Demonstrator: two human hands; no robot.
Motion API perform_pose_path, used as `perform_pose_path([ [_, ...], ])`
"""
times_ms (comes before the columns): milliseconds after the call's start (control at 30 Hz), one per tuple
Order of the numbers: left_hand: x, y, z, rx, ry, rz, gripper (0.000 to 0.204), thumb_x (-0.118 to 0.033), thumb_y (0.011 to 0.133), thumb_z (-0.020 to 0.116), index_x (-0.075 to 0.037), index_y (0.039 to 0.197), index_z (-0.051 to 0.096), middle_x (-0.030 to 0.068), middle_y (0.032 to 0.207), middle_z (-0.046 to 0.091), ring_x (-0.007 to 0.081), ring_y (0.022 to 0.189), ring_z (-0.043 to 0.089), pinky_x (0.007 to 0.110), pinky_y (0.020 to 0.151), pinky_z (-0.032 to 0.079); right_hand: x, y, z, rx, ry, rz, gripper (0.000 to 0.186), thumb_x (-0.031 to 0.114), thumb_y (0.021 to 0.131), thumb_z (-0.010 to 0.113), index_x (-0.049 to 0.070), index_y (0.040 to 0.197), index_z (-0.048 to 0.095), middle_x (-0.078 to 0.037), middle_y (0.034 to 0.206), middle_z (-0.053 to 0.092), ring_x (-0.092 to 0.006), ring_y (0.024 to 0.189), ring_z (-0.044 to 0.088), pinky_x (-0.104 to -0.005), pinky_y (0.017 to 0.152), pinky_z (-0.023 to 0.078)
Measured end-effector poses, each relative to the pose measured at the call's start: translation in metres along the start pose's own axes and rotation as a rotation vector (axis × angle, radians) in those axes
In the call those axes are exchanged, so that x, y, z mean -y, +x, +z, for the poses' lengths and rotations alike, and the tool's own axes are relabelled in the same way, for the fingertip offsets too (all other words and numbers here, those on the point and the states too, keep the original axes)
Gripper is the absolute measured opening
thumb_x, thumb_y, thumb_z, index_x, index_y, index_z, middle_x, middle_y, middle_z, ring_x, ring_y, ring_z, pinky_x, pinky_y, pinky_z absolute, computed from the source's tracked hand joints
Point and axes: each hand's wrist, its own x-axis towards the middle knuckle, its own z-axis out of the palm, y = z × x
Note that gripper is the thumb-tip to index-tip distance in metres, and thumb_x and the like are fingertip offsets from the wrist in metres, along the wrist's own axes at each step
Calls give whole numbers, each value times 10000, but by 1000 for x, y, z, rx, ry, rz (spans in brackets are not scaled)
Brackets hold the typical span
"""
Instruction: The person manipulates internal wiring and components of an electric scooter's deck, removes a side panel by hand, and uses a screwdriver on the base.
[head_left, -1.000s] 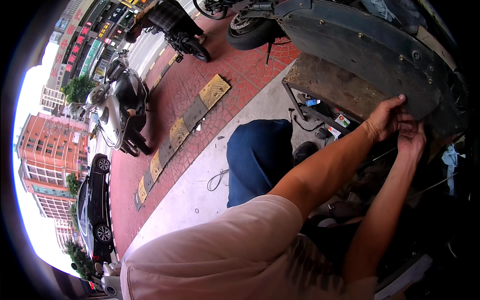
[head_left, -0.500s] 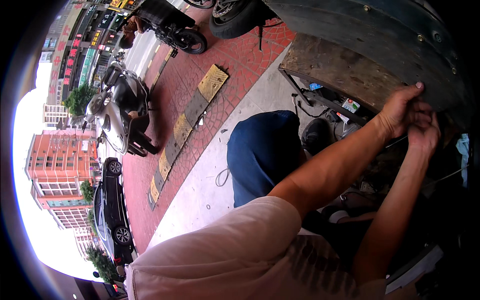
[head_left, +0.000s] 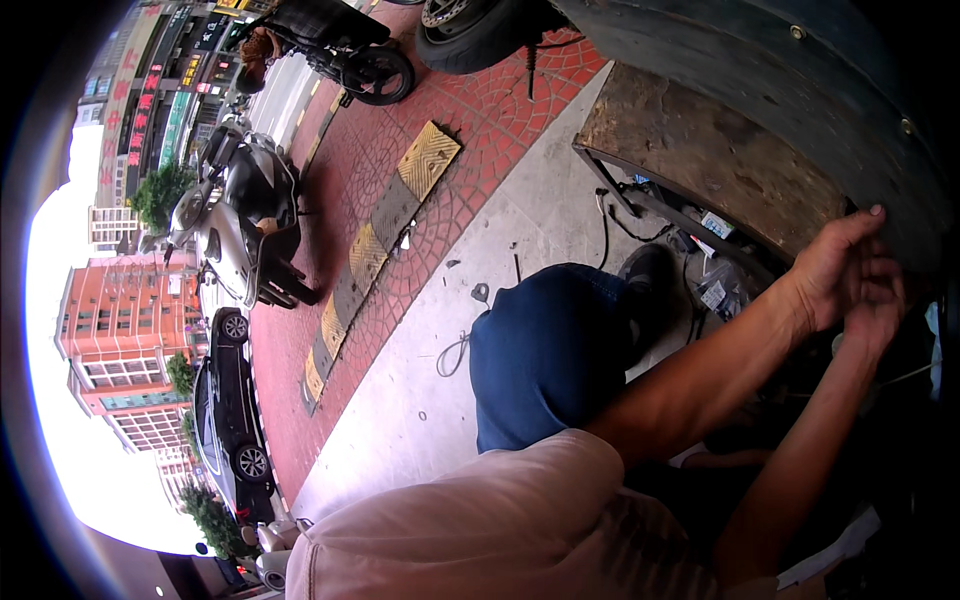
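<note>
Both my hands meet under the lower edge of a dark, curved panel (head_left: pixel 740 75) with bolt heads, at the right. My left hand (head_left: pixel 838 270) has its thumb laid against the panel and its fingers curled inward. Close beside it, my right hand (head_left: pixel 876 318) is closed, its fingertips hidden in shadow. Whatever lies between the fingers is too dark to make out. A worn wooden board (head_left: pixel 700 150) on a metal frame runs along the panel, just left of my hands. A thin pale wire (head_left: pixel 905 375) passes below my right hand.
A bent knee in blue trousers (head_left: pixel 545 360) and a dark shoe (head_left: pixel 650 275) are left of my forearms. Cables and a clear plastic bag (head_left: pixel 722 290) lie under the board. A yellow-black ramp strip (head_left: pixel 365 255), a parked scooter (head_left: pixel 240 230) and a black car (head_left: pixel 228 410) stand farther left.
The view has shifted, so the board, panel and my hands sit slightly lower and farther right. My hands keep nearly the same pose together at the panel's edge.
</note>
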Motion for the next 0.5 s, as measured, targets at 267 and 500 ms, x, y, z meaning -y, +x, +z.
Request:
perform_pose_path([
  [267,0,-13,3,-10,-139,-41,373,-501,959,664,-152,1037,559,46,883,556,179,675,474,449,676,486,-80,-7,2,937,1223,-129,430,488,1088,327,124,1024,547,56,734,458,-83,817,516,-452,1115,358],
  [500,25,-10,15,-33,-408,-111,348,-553,953,660,-229,935,532,-23,691,479,117,454,369,440,543,452,-42,-18,-31,807,1023,-111,447,484,1071,278,155,961,559,36,666,391,-173,1195,441,-580,1229,143],
])
